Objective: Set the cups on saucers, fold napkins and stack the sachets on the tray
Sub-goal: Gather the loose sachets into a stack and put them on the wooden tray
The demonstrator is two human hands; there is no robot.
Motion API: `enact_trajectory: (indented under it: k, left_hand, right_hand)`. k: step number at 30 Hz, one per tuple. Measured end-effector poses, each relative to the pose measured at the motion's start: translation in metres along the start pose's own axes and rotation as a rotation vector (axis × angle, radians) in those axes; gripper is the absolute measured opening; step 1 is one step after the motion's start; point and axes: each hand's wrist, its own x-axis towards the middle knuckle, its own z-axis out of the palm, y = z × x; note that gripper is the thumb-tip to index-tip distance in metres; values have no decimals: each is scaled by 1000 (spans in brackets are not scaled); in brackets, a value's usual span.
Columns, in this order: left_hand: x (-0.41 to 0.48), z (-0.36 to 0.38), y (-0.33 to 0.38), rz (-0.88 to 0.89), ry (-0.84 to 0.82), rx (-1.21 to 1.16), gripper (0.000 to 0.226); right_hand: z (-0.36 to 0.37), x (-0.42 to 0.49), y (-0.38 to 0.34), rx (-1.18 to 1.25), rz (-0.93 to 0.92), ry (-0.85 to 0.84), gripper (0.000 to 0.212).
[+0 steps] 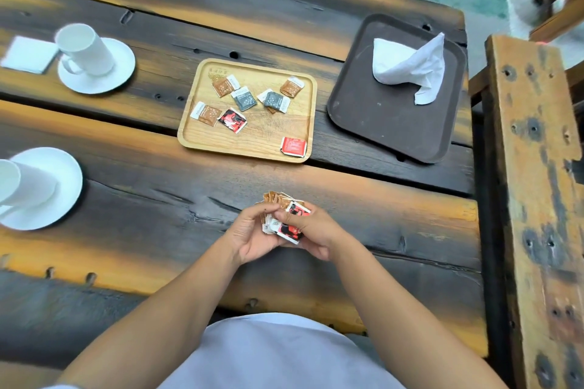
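Both hands hold a bunch of sachets (286, 219) above the table's near edge. My left hand (252, 237) cups the bunch from the left, and my right hand (311, 232) pinches it from the right. Further back lies a light wooden tray (252, 148) with several loose sachets (245, 99) scattered on it, brown, grey and red. A white cup (85, 48) stands on a saucer (121, 72) at the far left, beside a folded napkin (28, 55). A second cup (23, 187) sits on a saucer (64, 176) at the near left.
A dark brown tray (379, 123) at the right holds a crumpled white napkin (407, 67). The table (158, 208) is rough dark and orange planks. A wooden bench (534, 199) runs along the right side.
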Motion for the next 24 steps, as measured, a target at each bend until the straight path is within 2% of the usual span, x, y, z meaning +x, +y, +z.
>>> enact_trajectory:
  k: [6,9,12,16,20,24]
  left_hand:
    - [-6,-3,38,0,-10,16,32]
    - [-3,-4,64,-22,17,22,40]
    - [1,-4,92,-27,53,17,39]
    - [13,-8,128,-39,160,27,40]
    - [31,-17,165,-73,237,115,29]
    - [50,-27,194,-102,358,174,32]
  right_hand:
    - [17,15,-24,100,0,-103,39]
    - [28,28,-43,86,3,-115,43]
    - [40,44,-64,63,12,-114,48]
    - [53,70,-88,120,15,-49,50]
    - [61,102,-114,68,10,24,39]
    - [62,138,-135,25,61,95,45]
